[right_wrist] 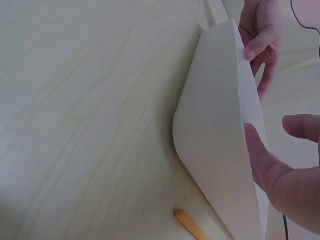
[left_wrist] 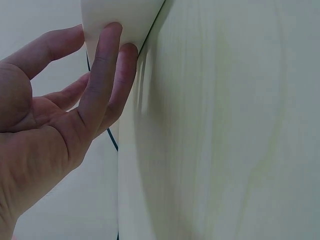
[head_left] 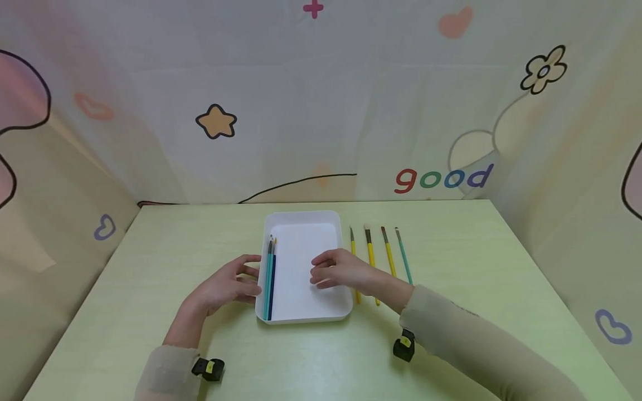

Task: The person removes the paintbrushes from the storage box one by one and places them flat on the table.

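Along the tray's (head_left: 296,239) left edge, brace lightly with your left hand (head_left: 223,288), fingers relaxed, your right hand (head_left: 346,272) empty, fingers loosely parted.

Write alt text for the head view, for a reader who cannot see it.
A person's left hand touches the left side of a white tray; their right hand, apparently empty, is over its right part. Slim teal and dark-blue brushes lie inside along the left; four more brushes lie on the pale-green table, right of the tray.

Grn tbl (head_left: 451,256), printed backdrop (head_left: 301,122)
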Demonstrator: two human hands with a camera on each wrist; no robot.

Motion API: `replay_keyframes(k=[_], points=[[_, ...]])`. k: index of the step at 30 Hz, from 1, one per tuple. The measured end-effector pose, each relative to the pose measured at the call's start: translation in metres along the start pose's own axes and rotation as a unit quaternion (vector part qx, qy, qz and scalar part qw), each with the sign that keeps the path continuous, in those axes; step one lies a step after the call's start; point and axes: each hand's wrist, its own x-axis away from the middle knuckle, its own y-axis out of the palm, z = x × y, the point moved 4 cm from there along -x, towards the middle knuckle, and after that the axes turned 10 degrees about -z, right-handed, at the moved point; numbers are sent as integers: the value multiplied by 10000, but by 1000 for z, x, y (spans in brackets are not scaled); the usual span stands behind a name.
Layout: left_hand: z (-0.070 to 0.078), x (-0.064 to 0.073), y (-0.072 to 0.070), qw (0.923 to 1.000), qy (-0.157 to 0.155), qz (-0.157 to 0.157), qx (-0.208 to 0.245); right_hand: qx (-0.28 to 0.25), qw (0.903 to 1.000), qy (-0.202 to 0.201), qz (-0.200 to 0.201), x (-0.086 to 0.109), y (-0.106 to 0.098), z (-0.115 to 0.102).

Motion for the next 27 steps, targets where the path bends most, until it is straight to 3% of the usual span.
replay_keyframes(k=[13, 27], points=[[-5, -3, -2, 9998, -151, 93, -47, -35, 9994, 33, -333, -26, 19, -1], [-5, -2, -3, 10000, -78, 3, 6, -493, 9986, 68, -189, -49, 35, -2]])
